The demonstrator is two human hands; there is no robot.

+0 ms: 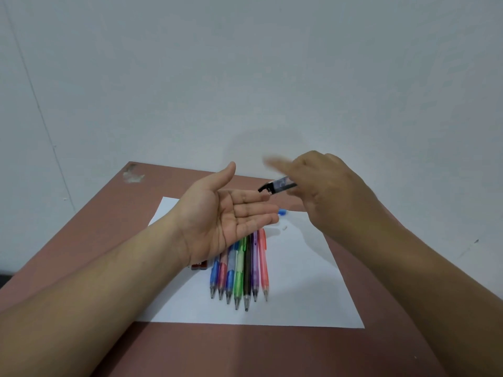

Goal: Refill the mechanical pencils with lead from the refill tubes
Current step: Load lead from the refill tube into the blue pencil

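Both bare forearms reach in from the bottom corners over a reddish-brown table point(81, 240), on which a white sheet of paper point(299, 281) lies. On that sheet, a row of mechanical pencils point(239, 270) lies side by side, touching one another, tips toward the camera: blue, pink, another blue, green, black, purple and coral from left to right. Their far ends are hidden under the left hand point(217, 216), which hovers above them palm up, fingers straight and close together, thumb raised, holding nothing. Just beyond its fingertips the right hand point(326, 191) is held in the air with its back to the camera; its curled fingers grip a small dark lead refill tube point(280, 185), tilted so its black open end points down toward the left fingertips. One right finger sticks out and is blurred. Part of a small red object point(198, 266) peeks out beside the left wrist, next to the blue pencil. Farther back on the paper, near the right hand, lie a small blue cap point(282, 212) and a tiny white piece point(285, 228)
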